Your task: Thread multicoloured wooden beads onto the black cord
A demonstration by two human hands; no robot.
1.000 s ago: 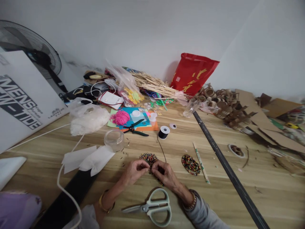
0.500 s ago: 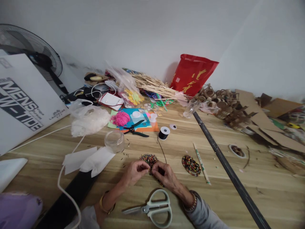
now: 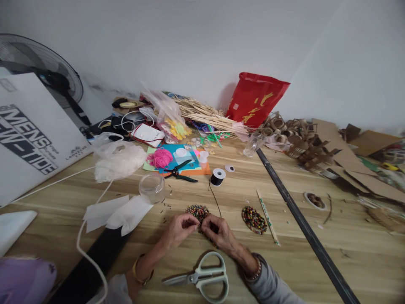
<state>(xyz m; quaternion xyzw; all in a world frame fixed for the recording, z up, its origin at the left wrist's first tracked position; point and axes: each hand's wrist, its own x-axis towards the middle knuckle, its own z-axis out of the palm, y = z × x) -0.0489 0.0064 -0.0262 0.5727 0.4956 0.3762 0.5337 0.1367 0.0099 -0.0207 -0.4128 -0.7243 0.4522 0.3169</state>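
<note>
My left hand (image 3: 178, 229) and my right hand (image 3: 218, 231) meet over a round mat of coloured beads (image 3: 196, 210) on the wooden table (image 3: 316, 270). Both hands are pinched shut at its near edge. A thin black cord (image 3: 216, 199) runs from my right hand up to a black spool (image 3: 217, 176). A second beaded piece (image 3: 253, 219) lies to the right. Pale green scissors (image 3: 202, 276) lie just below my hands.
A clear jar (image 3: 152, 187), white paper sheets (image 3: 118, 212) and a white cable (image 3: 82, 236) lie to the left. Black pliers (image 3: 179, 172), pink yarn (image 3: 160, 158), a stick bundle (image 3: 205, 114), a red bag (image 3: 256, 99), cardboard pieces (image 3: 332, 147) and a long dark bar (image 3: 300, 223) crowd the back and right.
None beyond a slight shift of the view; both hands stay pinched at the beaded mat.
</note>
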